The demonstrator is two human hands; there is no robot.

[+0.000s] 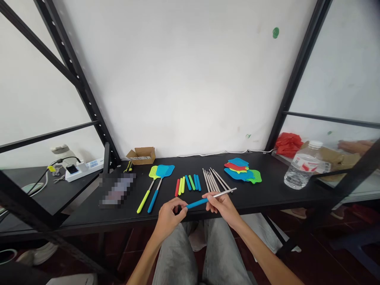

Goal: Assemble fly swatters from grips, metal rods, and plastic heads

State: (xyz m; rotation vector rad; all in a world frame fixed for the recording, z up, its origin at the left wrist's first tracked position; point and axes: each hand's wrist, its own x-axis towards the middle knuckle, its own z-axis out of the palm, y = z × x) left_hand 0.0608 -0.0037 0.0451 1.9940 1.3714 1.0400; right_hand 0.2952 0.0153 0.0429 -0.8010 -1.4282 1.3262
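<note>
Just over the table's front edge, my left hand [170, 213] pinches the lower end of a blue swatter handle [197, 203]. My right hand [222, 206] is closed on the metal rod [226, 192] near where it meets that handle; the joint is partly hidden by fingers. Behind them lie loose handles in red [177, 187], yellow [181, 185], green [191, 182] and blue [198, 183]. Bare metal rods [210, 181] lie behind my right hand. A pile of swatter heads [242, 175] sits farther right. A yellow-green fly swatter [143, 201] and a blue one [153, 201] lie on the left.
An open cardboard box [142, 155] stands at the back of the black table [118, 219]. A blurred-out flat object [118, 191] lies left. Toward the right stands a plastic water bottle [303, 165] by a red bag [288, 144]. Black frame posts [297, 75] flank the table.
</note>
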